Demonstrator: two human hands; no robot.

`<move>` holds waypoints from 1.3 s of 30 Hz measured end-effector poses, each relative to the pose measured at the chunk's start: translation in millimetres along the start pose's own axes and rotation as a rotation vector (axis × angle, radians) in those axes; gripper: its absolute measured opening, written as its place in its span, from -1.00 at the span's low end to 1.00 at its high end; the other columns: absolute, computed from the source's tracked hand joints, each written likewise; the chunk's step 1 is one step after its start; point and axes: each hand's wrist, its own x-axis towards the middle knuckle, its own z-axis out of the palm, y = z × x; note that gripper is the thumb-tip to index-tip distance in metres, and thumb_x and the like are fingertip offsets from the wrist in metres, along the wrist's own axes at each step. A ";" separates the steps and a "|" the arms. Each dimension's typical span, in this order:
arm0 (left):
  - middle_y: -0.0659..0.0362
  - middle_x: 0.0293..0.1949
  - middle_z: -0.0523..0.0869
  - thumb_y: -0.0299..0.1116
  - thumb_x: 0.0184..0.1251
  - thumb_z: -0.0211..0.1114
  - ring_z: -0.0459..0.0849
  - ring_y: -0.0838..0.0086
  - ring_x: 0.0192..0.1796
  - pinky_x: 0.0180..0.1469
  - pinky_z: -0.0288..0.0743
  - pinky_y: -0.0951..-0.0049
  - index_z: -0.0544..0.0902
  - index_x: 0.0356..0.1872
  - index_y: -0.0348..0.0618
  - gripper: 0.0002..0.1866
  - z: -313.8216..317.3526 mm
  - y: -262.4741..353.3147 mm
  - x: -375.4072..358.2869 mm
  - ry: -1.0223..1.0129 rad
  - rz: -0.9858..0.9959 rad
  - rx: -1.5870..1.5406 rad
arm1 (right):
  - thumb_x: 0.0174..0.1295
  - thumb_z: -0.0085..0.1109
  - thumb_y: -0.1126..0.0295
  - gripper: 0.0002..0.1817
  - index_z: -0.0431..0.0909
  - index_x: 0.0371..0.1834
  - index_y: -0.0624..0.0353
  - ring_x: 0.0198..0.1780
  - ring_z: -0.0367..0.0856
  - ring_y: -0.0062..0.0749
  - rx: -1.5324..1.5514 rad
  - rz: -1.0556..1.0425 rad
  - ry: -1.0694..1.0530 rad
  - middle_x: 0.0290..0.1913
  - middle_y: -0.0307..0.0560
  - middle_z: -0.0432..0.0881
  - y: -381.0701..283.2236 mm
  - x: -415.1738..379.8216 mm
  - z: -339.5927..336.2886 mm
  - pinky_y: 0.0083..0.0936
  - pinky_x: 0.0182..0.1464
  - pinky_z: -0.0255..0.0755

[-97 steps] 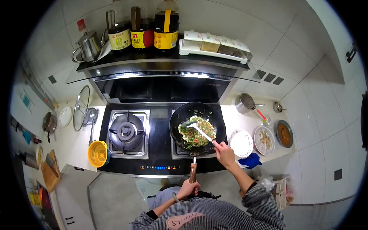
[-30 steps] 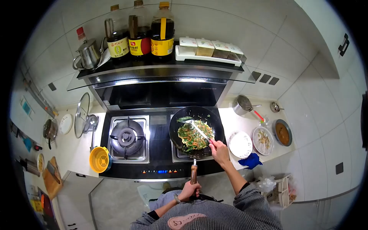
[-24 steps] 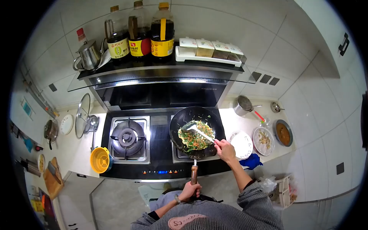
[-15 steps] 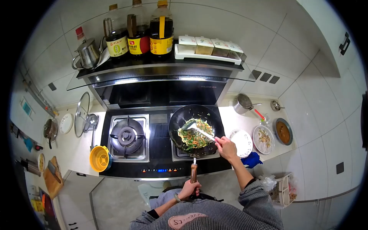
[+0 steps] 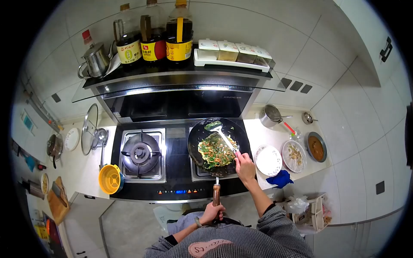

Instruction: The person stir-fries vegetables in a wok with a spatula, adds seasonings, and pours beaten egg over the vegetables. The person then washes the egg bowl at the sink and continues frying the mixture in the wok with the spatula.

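Note:
A black wok point(image 5: 195, 150) rests on the right burner, holding a flat mix of green and orange shreds with a pale yellowish edge point(image 5: 218, 151). My left hand point(image 5: 214, 212) is wrapped round the wooden wok handle point(image 5: 216, 195) near its lower end. In my right hand point(image 5: 245, 167) is a spatula point(image 5: 227, 141), held by its handle over the wok's right side. The spatula's head is at the back of the wok, with some green bits on or beside it.
Right of the stove stand a white plate point(image 5: 268, 160), a plate with food scraps point(image 5: 294, 156), a blue cloth point(image 5: 280, 179) and a saucepan point(image 5: 270, 115). At left are a bare burner point(image 5: 141, 152), a yellow basket point(image 5: 110, 179) and a glass lid point(image 5: 89, 129).
My right hand has moved left and slightly toward me. The spatula's head has shifted toward the back of the wok, off the middle of the food. My left hand stays on the handle.

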 end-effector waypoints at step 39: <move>0.19 -0.64 0.45 -0.55 0.12 0.16 0.49 0.48 -0.68 -0.63 0.47 0.43 0.36 -0.47 -0.21 -0.88 5.0 4.1 -4.3 -0.014 0.013 -0.015 | 0.14 0.20 0.26 -0.81 0.73 -0.24 -0.01 -0.33 0.63 -0.07 -0.415 -0.004 -0.370 -0.36 -0.01 0.65 -12.4 45.1 -196.3 -0.19 -0.24 0.49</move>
